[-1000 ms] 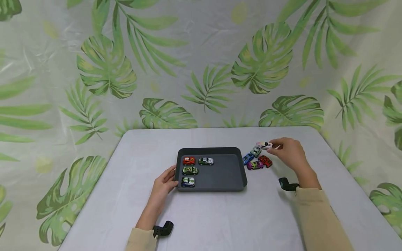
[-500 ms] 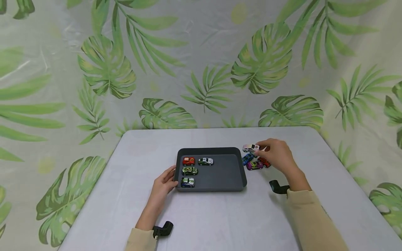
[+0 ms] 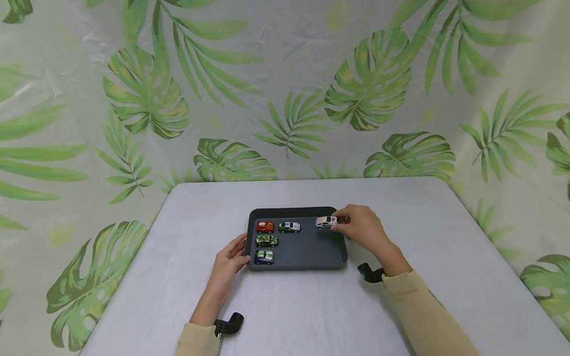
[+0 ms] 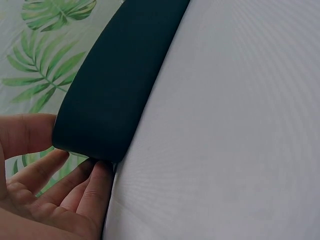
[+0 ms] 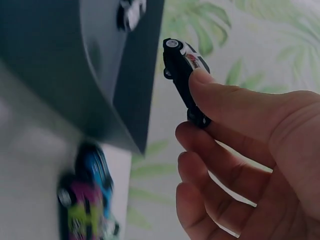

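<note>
Fingers of the right hand (image 3: 362,227) are narrow: with the thumb they pinch one end of a small white toy car with dark windows (image 3: 325,222). This car is to the left of the fingers, above the far right part of a dark grey rectangular tray (image 3: 307,249), and its long axis runs left to right, almost along the tray's long side. The right wrist view shows it in the air, not touching the tray. The left hand (image 3: 227,260) is farther from this car; it grips the tray's left end. Inside, well to the left, stands a white and green toy car (image 3: 289,227). Outside, a purple and lime toy car (image 5: 82,212) rests on the white surface (image 3: 289,311).
</note>
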Tool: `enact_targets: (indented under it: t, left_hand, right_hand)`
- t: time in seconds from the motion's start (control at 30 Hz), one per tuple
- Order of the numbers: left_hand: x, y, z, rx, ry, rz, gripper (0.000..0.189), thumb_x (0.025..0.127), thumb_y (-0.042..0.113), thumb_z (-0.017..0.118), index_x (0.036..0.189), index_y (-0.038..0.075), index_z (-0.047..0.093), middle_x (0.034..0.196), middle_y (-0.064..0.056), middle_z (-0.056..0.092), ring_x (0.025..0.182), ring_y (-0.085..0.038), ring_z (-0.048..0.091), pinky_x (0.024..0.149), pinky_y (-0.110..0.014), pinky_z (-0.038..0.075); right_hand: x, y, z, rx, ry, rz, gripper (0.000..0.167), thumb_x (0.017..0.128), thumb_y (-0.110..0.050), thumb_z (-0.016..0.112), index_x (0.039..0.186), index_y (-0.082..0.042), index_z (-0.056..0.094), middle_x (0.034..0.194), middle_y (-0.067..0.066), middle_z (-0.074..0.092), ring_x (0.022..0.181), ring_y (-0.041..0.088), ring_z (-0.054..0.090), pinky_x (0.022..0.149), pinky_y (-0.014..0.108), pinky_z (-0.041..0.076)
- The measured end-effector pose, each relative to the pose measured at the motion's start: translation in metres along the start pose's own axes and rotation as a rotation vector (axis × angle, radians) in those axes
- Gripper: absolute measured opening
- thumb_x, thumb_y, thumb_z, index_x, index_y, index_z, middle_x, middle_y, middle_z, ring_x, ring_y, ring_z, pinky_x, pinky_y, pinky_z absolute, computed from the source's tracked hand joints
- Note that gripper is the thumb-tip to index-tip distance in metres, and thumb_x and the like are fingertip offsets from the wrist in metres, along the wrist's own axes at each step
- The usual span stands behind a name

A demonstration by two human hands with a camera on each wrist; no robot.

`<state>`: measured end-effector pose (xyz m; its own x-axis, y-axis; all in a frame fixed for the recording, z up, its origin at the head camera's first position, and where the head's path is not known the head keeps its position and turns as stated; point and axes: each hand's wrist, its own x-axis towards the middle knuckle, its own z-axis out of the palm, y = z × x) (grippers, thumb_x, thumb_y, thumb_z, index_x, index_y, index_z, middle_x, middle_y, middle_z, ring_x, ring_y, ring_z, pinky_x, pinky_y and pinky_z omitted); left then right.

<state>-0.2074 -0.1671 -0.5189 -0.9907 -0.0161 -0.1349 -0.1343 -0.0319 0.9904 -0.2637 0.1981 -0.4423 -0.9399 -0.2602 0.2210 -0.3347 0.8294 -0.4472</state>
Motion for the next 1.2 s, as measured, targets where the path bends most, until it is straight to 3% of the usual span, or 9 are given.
enact_targets:
  t: [0.13, 0.4, 0.77, 1.2]
  left_hand:
    - [0.0, -0.001, 0.001, -0.011, 0.014, 0.001, 0.063, 0.09, -0.006, 0.062, 0.147, 0.018, 0.052, 0.149, -0.015, 0.048, 0.136, -0.028, 0.047, 0.106, -0.042, 0.044]
    - [-0.005, -0.006, 0.004, -0.015, -0.006, -0.01, 0.062, 0.09, -0.005, 0.062, 0.147, 0.017, 0.052, 0.149, -0.015, 0.048, 0.137, -0.027, 0.047, 0.106, -0.041, 0.044]
    - [-0.006, 0.002, 0.003, -0.005, -0.009, 0.01, 0.061, 0.092, -0.004, 0.06, 0.149, 0.017, 0.049, 0.152, -0.015, 0.045, 0.139, -0.028, 0.044, 0.109, -0.046, 0.04]
    - [-0.007, 0.004, 0.003, -0.015, -0.007, 0.011, 0.062, 0.092, -0.005, 0.06, 0.149, 0.016, 0.05, 0.153, -0.017, 0.043, 0.141, -0.03, 0.042, 0.11, -0.047, 0.039]
  right_hand:
    - [0.001, -0.011, 0.015, -0.002, -0.031, -0.035, 0.034, 0.082, -0.029, 0.084, 0.112, -0.015, 0.079, 0.087, -0.002, 0.067, 0.073, 0.013, 0.058, 0.059, 0.032, 0.046]
    - [-0.004, -0.028, 0.036, 0.015, -0.103, -0.01, 0.033, 0.083, -0.028, 0.084, 0.113, -0.016, 0.079, 0.083, -0.007, 0.063, 0.071, 0.009, 0.056, 0.058, 0.029, 0.047]
    - [0.015, -0.054, 0.042, -0.019, -0.165, -0.034, 0.034, 0.081, -0.029, 0.085, 0.112, -0.016, 0.079, 0.079, -0.008, 0.063, 0.064, 0.009, 0.054, 0.054, 0.029, 0.045]
    - [0.021, -0.057, 0.053, -0.063, -0.224, -0.032, 0.035, 0.082, -0.026, 0.086, 0.114, -0.014, 0.078, 0.077, -0.008, 0.064, 0.065, 0.01, 0.055, 0.056, 0.029, 0.045]
